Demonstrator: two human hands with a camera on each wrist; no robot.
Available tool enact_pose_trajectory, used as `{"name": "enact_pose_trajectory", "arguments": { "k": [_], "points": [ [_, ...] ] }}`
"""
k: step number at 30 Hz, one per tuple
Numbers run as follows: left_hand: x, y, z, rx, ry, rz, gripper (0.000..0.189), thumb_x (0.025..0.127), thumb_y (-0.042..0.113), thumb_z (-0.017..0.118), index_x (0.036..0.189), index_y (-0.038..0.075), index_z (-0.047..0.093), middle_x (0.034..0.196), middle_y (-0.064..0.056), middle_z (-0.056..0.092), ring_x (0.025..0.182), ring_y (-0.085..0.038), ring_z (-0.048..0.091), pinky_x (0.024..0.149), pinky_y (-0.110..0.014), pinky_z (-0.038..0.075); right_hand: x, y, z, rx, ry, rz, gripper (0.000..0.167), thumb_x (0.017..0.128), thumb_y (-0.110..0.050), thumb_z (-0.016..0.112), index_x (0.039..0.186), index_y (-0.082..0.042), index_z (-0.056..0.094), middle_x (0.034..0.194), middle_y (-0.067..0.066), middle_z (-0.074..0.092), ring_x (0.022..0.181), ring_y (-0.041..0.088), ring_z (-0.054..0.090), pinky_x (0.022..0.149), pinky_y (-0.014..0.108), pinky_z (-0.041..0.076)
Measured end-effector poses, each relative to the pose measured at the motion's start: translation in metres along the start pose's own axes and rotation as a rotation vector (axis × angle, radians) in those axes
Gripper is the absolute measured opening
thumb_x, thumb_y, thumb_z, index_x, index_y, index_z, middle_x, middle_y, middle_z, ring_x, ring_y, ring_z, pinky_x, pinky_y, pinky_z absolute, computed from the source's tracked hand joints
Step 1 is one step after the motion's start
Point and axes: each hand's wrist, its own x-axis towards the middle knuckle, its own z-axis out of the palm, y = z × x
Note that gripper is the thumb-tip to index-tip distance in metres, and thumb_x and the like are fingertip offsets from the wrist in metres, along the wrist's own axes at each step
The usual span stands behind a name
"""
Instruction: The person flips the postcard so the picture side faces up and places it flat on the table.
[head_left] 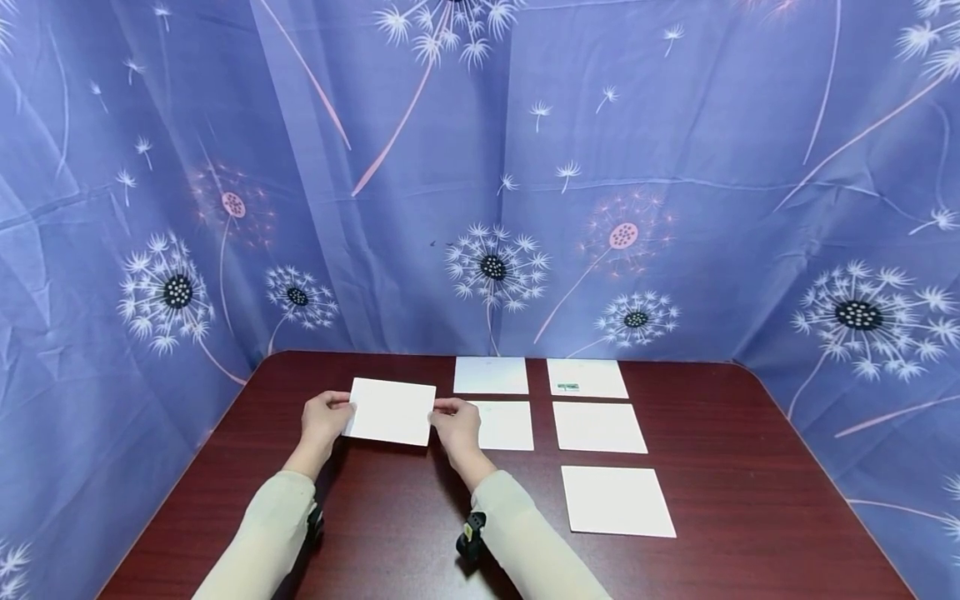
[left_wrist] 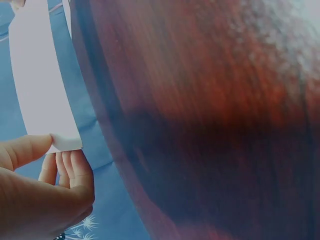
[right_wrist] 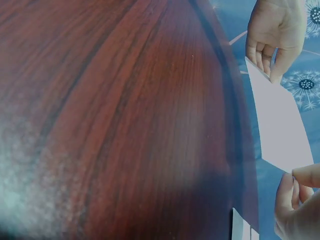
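A blank white card (head_left: 392, 412) is held up over the left part of the table, tilted slightly, its shadow falling below it. My left hand (head_left: 325, 421) pinches its left edge between thumb and fingers, as the left wrist view also shows on the card (left_wrist: 42, 80). At the opposite edge, my right hand (head_left: 458, 429) pinches the same card. In the right wrist view both the left hand (right_wrist: 276, 37) and the right hand (right_wrist: 300, 200) grip its two ends. Just behind the right hand lies another white card (head_left: 504, 425), partly covered by that hand.
More white cards lie flat on the dark red wooden table (head_left: 720, 483): one at the back (head_left: 491, 375), one with a small green picture (head_left: 587, 378), a card below it (head_left: 600, 427) and a nearer card (head_left: 618, 501). A blue dandelion-print curtain (head_left: 420, 275) surrounds the table.
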Motion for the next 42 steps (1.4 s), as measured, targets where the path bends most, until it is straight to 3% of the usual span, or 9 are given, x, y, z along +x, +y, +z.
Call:
{"name": "enact_pose_trajectory", "arguments": {
  "k": [4,10,16,19,24,27,33,39,42],
  "points": [
    [-0.0009,0.0016,0.0004,-0.016,0.046,0.021,0.021,0.081,0.002,0.066,0.1,-0.007,0.067,0.074,-0.004,0.064,0.064,-0.005,0.051,0.061,-0.019,0.041,0.0024,0.0015,-0.0002,0.025,0.003,-0.016,0.015,0.074,0.009,0.066,0.088,0.009,0.071,0.076,0.014,0.067,0.062,0.008,0.056,0.061,0.022,0.05],
    [-0.0008,0.0009,0.0016,-0.025,0.112,0.058,0.018,0.08,0.002,0.068,0.096,-0.005,0.069,0.073,-0.003,0.061,0.068,-0.011,0.051,0.063,-0.021,0.04,0.0046,0.0008,-0.0004,0.05,-0.011,-0.008,0.009,0.079,0.005,0.071,0.088,0.003,0.074,0.08,0.01,0.069,0.064,0.013,0.062,0.068,0.034,0.056],
    [-0.0014,0.0027,0.0026,-0.04,0.139,0.07,0.016,0.087,0.005,0.061,0.095,-0.005,0.07,0.079,-0.01,0.065,0.067,-0.009,0.054,0.062,-0.019,0.042,0.0057,-0.0009,0.0001,0.035,0.022,-0.02,0.008,0.079,0.003,0.072,0.085,0.0,0.075,0.083,0.01,0.071,0.066,0.014,0.066,0.063,0.024,0.054],
    [-0.0008,0.0037,0.0028,-0.104,0.137,0.058,0.024,0.093,0.012,0.055,0.095,-0.007,0.069,0.081,-0.012,0.068,0.066,-0.004,0.059,0.063,-0.017,0.049,0.0061,-0.0018,-0.0001,0.03,0.029,-0.011,0.009,0.08,0.003,0.069,0.086,0.0,0.076,0.079,0.011,0.071,0.065,0.013,0.065,0.061,0.022,0.052],
    [-0.0007,0.0039,0.0035,-0.264,0.108,0.036,0.048,0.104,0.025,0.038,0.1,-0.015,0.064,0.092,-0.025,0.069,0.075,-0.011,0.067,0.075,-0.028,0.056,0.0058,-0.0033,-0.0003,0.118,0.025,0.012,0.016,0.086,0.003,0.059,0.093,0.005,0.073,0.08,0.014,0.072,0.066,0.012,0.066,0.066,0.025,0.056],
    [-0.0018,0.004,0.003,-0.298,0.098,0.031,0.053,0.104,0.026,0.034,0.1,-0.018,0.064,0.094,-0.027,0.068,0.077,-0.016,0.069,0.077,-0.032,0.056,0.0063,-0.0029,0.0004,0.182,0.031,0.027,0.017,0.089,0.001,0.058,0.096,0.008,0.072,0.083,0.019,0.071,0.066,0.011,0.067,0.066,0.023,0.056],
    [-0.0036,0.0028,0.0,-0.213,0.099,0.006,0.038,0.099,0.021,0.05,0.096,-0.012,0.069,0.098,-0.019,0.069,0.072,-0.009,0.066,0.075,-0.024,0.053,0.0064,-0.0008,0.0017,0.218,0.034,0.003,0.015,0.088,0.002,0.063,0.097,0.012,0.069,0.089,0.026,0.069,0.071,0.02,0.069,0.069,0.025,0.057],
    [-0.002,0.0009,-0.002,-0.113,0.106,0.039,0.019,0.085,0.008,0.066,0.097,-0.008,0.07,0.08,-0.003,0.068,0.067,0.0,0.051,0.062,-0.014,0.041,0.0065,0.0003,0.002,0.098,0.026,-0.018,0.018,0.081,0.004,0.069,0.098,0.009,0.071,0.083,0.015,0.071,0.074,0.016,0.068,0.071,0.026,0.056],
    [-0.0004,-0.0004,-0.0021,-0.097,0.082,0.043,0.018,0.084,0.001,0.067,0.1,-0.007,0.069,0.08,-0.004,0.068,0.065,0.002,0.051,0.06,-0.013,0.043,0.0072,0.0008,0.0025,0.053,0.025,-0.033,0.019,0.079,0.005,0.07,0.097,0.007,0.072,0.083,0.013,0.072,0.077,0.014,0.067,0.071,0.025,0.055]
  ]
}}
